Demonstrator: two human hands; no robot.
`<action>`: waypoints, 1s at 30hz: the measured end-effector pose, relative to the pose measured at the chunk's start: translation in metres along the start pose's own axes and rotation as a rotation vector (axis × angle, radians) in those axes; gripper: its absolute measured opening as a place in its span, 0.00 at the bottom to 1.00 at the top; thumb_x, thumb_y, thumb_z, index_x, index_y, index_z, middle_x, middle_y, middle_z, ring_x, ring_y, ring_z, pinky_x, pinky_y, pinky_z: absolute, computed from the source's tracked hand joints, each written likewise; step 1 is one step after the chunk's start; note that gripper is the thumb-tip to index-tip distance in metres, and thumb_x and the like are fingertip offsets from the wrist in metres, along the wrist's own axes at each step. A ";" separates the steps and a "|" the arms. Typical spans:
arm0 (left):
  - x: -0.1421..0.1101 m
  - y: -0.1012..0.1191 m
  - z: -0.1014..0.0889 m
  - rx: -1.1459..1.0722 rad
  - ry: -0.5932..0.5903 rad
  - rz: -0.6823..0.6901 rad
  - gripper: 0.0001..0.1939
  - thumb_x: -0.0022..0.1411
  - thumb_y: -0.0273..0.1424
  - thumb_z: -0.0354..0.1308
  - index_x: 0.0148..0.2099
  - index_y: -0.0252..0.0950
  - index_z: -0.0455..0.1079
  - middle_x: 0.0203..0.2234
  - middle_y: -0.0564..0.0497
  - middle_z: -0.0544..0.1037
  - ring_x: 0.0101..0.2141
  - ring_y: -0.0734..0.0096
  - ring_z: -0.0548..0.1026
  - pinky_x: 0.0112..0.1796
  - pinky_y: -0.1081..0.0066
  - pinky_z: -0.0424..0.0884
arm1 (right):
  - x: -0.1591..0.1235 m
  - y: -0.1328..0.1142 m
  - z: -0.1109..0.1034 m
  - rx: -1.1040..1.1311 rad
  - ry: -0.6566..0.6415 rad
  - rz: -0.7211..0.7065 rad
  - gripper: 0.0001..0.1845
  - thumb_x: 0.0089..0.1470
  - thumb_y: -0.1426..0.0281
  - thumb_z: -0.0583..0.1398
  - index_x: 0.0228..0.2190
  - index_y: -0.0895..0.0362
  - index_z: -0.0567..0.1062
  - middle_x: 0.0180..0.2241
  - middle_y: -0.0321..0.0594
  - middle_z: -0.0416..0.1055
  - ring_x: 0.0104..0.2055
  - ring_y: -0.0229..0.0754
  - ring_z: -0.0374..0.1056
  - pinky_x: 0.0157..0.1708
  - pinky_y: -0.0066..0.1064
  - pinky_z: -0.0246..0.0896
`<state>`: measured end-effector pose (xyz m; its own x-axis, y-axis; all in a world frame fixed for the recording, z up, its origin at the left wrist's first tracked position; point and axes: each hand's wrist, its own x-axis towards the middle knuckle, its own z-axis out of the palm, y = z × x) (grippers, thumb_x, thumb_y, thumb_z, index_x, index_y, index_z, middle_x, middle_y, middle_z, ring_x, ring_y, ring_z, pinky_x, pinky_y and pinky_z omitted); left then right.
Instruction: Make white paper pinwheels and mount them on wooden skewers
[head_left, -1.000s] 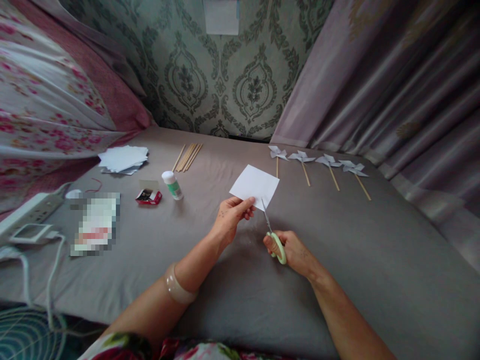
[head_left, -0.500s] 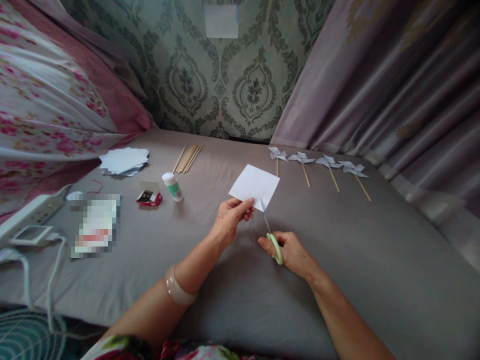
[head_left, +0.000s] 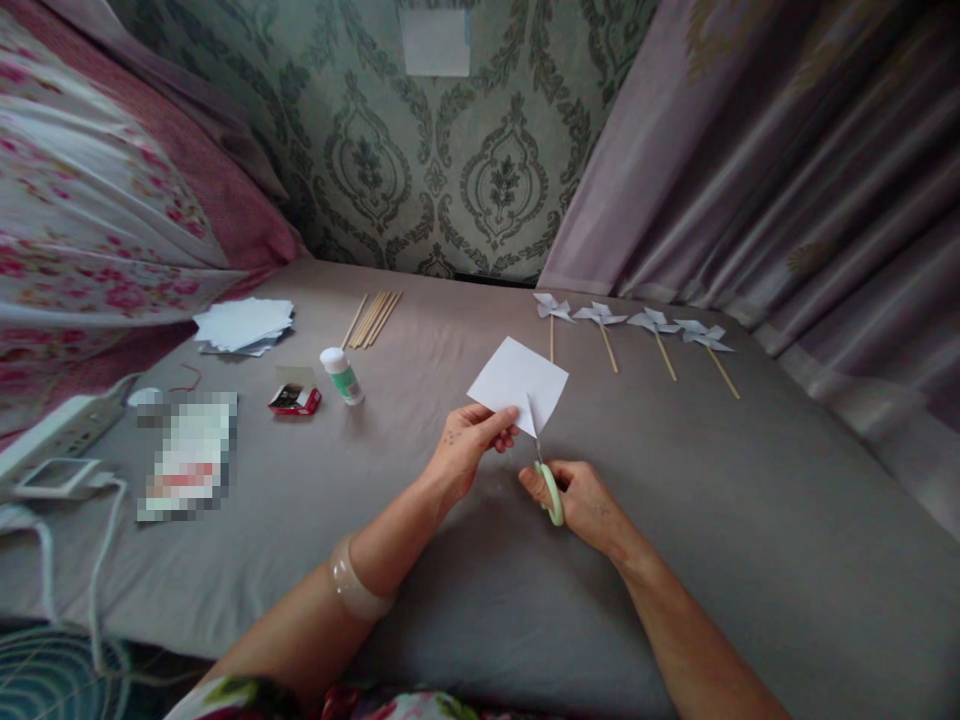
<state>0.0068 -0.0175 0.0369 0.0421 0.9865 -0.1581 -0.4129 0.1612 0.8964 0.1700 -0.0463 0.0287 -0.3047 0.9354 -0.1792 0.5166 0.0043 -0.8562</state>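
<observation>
A square of white paper (head_left: 516, 378) is pinched at its lower left edge by my left hand (head_left: 474, 440), thumb on top. Running inward from the corner nearest me, a slit shows in the sheet. My right hand (head_left: 581, 500) grips scissors with pale green handles (head_left: 553, 492). Their metal blades point away from me and meet the paper at that slit corner; part of the blades is hidden. Beyond the paper to the right lie several white paper pinwheels (head_left: 600, 315) on wooden sticks.
At the back left are a stack of white paper (head_left: 244, 325) and several wooden sticks (head_left: 373, 320). Nearer stand a glue stick (head_left: 343, 378) and an open red box (head_left: 295, 398). A blurred packet (head_left: 193, 455) and a power strip (head_left: 64, 440) with cables lie far left.
The paper and my left hand have shifted slightly right and towards me. The scissors blades now show less, and the slit in the sheet is more visible.
</observation>
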 end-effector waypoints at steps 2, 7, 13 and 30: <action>-0.001 0.000 0.001 0.000 0.002 0.000 0.13 0.45 0.37 0.68 0.23 0.32 0.72 0.18 0.53 0.72 0.19 0.79 0.65 0.25 0.73 0.60 | 0.000 0.001 0.000 -0.001 0.002 0.004 0.29 0.46 0.44 0.58 0.16 0.56 0.61 0.17 0.31 0.50 0.22 0.33 0.46 0.21 0.29 0.41; 0.000 -0.001 0.000 -0.002 0.003 -0.002 0.13 0.45 0.37 0.68 0.23 0.32 0.72 0.18 0.53 0.72 0.19 0.79 0.65 0.24 0.73 0.60 | 0.000 -0.001 0.000 -0.013 0.025 0.014 0.30 0.46 0.43 0.57 0.15 0.55 0.59 0.17 0.31 0.50 0.22 0.33 0.46 0.21 0.29 0.41; 0.000 -0.001 0.000 -0.014 0.013 -0.009 0.14 0.45 0.37 0.69 0.23 0.32 0.72 0.18 0.52 0.72 0.19 0.79 0.65 0.24 0.73 0.60 | 0.000 -0.003 0.000 -0.025 0.027 0.018 0.30 0.46 0.43 0.58 0.15 0.56 0.60 0.17 0.31 0.50 0.22 0.33 0.47 0.21 0.29 0.41; 0.000 -0.002 -0.001 -0.036 0.008 -0.030 0.13 0.44 0.37 0.69 0.24 0.32 0.71 0.19 0.53 0.72 0.19 0.80 0.66 0.24 0.74 0.59 | 0.001 -0.001 0.002 -0.014 0.030 0.009 0.29 0.46 0.44 0.58 0.15 0.56 0.61 0.17 0.31 0.51 0.22 0.33 0.47 0.21 0.29 0.42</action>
<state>0.0064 -0.0173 0.0348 0.0480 0.9810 -0.1880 -0.4443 0.1895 0.8756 0.1678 -0.0461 0.0289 -0.2757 0.9457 -0.1720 0.5307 0.0006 -0.8476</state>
